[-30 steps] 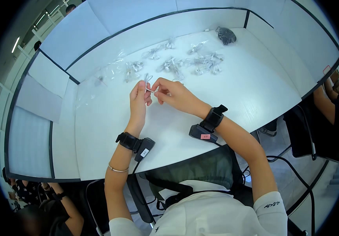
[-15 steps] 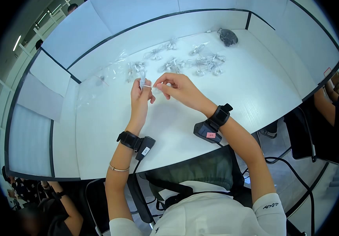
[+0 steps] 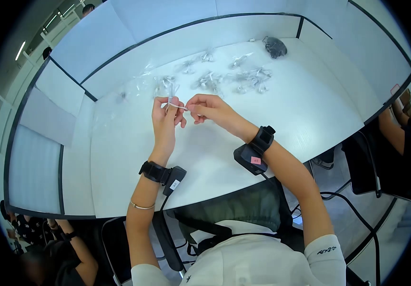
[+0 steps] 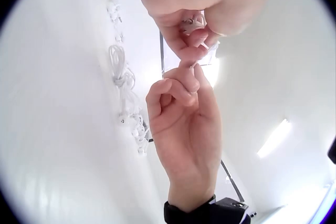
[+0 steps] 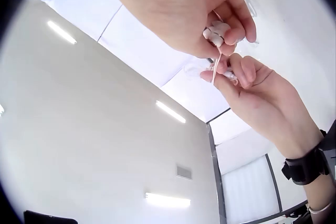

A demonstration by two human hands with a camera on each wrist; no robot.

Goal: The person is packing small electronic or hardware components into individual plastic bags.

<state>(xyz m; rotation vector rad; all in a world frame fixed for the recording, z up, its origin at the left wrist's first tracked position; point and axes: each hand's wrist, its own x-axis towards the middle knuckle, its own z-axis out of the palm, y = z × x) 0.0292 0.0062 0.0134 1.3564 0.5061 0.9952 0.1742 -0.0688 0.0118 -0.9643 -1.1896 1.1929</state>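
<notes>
A pair of white wired earphones (image 5: pixel 214 34) is held between both hands above the table. My left hand (image 3: pixel 165 123) pinches the cable bundle (image 3: pixel 171 90), whose loops stand up past the thumb. From there a white strand (image 3: pixel 178 107) crosses to my right hand (image 3: pixel 217 112), where thumb and index finger pinch it. The right wrist view shows the earbuds tucked under the curled right fingers (image 5: pixel 236 16). Both hands' fingertips are close together in the left wrist view, the right hand (image 4: pixel 185 134) below.
Several white earphone bundles (image 3: pixel 208 81) in clear bags lie behind the hands on the white table (image 3: pixel 291 114). Clear plastic (image 3: pixel 141 76) lies at the left, and a dark grey pouch (image 3: pixel 276 47) at the back right. Partition panels (image 3: pixel 196 31) enclose the table's back and sides.
The right hand moved away to the right, stretching the strand, and has since come slightly back. The left hand has turned, with the bundle now upright at its thumb.
</notes>
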